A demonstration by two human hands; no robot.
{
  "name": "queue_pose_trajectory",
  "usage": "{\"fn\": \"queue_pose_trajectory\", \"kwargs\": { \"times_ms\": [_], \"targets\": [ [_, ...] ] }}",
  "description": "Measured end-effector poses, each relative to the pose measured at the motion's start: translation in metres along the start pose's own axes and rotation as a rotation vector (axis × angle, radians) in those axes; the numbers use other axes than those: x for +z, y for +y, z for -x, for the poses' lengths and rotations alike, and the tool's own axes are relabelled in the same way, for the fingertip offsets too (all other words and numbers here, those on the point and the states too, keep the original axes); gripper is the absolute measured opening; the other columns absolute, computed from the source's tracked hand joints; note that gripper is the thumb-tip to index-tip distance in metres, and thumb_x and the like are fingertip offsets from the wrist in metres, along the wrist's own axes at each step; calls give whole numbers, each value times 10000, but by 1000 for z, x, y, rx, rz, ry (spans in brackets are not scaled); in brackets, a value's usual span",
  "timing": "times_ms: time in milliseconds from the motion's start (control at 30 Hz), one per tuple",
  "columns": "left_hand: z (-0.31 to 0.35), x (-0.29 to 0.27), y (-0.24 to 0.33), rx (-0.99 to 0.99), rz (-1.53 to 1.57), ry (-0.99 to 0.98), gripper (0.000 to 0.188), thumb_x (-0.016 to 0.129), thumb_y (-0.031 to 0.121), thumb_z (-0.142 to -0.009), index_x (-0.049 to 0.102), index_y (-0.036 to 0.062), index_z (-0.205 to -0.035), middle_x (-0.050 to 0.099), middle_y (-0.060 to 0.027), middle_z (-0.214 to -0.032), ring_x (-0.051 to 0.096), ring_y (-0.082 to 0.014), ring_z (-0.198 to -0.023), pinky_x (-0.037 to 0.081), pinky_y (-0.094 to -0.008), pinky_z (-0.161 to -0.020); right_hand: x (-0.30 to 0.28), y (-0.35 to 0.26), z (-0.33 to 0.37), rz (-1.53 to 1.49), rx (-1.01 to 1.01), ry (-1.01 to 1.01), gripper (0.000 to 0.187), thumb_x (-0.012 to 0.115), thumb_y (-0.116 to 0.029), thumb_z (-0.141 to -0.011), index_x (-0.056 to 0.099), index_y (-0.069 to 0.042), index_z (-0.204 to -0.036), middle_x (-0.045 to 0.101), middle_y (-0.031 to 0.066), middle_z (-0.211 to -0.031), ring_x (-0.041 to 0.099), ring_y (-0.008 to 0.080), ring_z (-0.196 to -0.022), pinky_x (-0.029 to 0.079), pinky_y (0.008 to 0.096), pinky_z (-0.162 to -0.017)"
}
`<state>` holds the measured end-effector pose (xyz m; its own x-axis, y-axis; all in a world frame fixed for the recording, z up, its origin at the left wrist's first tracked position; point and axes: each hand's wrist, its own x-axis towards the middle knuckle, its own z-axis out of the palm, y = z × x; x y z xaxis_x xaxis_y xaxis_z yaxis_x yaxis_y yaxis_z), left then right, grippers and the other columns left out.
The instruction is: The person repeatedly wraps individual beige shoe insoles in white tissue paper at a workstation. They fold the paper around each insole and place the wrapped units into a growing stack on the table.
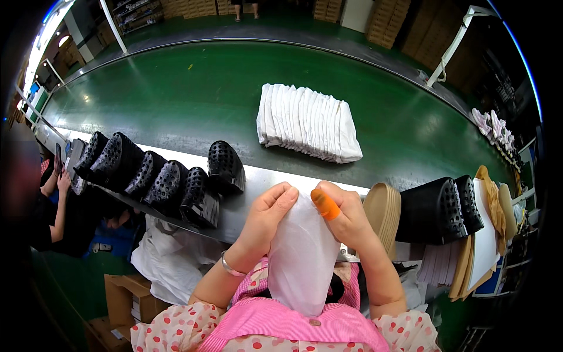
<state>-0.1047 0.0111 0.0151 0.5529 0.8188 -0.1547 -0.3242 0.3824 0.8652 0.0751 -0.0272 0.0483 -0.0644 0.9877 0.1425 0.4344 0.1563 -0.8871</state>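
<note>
Both hands pinch the upper edge of a thin white sheet or bag (302, 252), which hangs down in front of my pink apron. My left hand (271, 205) grips its top left side, and my right hand (347, 216) grips the top right. An orange cover (326, 205) is on my right thumb. Beyond my hands, a row of folded white pieces (308, 122) stands packed together on the green belt (193, 88). To the left, several black shoes with holes (167, 186) line the metal ledge. One black shoe (225, 167) stands apart, closer to my left hand.
Beside my right forearm are a stack of beige soles (382, 216) and more black perforated shoes (433, 208). White and brown sheets (482, 226) stand farther right. A cardboard box (130, 293) sits low on the left, near white cloth (167, 258). Another person's hands (61, 182) are at the far left.
</note>
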Motion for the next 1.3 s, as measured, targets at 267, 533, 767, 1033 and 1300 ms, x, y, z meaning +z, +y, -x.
{"fn": "queue_pose_trajectory", "kwargs": {
  "times_ms": [267, 533, 767, 1033, 1300],
  "targets": [
    [-12, -16, -13, -315, 625, -246, 267, 457, 220, -1026, 588, 39, -1171, 648, -55, -1126, 640, -124, -1006, 525, -275, -877, 18, 2, -9, -199, -199, 165, 252, 546, -255, -996, 667, -43, -1058, 617, 43, -851, 567, 130, -776, 459, 253, -740],
    [-8, -12, -16, 308, -277, 174, 249, 435, 108, -1019, 548, 1, -1214, 613, -36, -1005, 601, -133, -899, 497, -261, -811, 23, 13, -5, -318, 88, 70, 178, 593, -162, -964, 698, -27, -1014, 648, 46, -877, 585, 111, -816, 467, 258, -757],
    [22, 13, -2, 451, -885, 184, 401, 559, 230, -964, 490, -13, -1276, 570, -196, -1118, 596, -335, -1002, 478, -374, -866, 27, 13, -7, -242, 202, 90, 186, 608, -171, -940, 681, -10, -996, 650, 54, -832, 574, 75, -785, 465, 240, -704],
    [15, 5, -26, 286, -513, 229, 276, 519, 258, -1018, 546, 0, -1113, 588, -16, -878, 495, -58, -796, 433, -224, -724, 23, 29, -7, -471, 94, 238, 354, 485, -288, -1021, 534, -44, -1273, 577, 45, -1155, 535, 100, -1016, 425, 239, -884],
    [21, -1, -43, 212, -306, 249, 273, 436, 261, -1054, 541, 14, -1004, 522, 41, -813, 426, -24, -743, 382, -178, -665, 34, 20, 11, -317, 228, 145, 266, 543, -219, -1002, 582, -41, -1195, 613, 39, -922, 552, 88, -843, 456, 240, -779]
  ]
}}
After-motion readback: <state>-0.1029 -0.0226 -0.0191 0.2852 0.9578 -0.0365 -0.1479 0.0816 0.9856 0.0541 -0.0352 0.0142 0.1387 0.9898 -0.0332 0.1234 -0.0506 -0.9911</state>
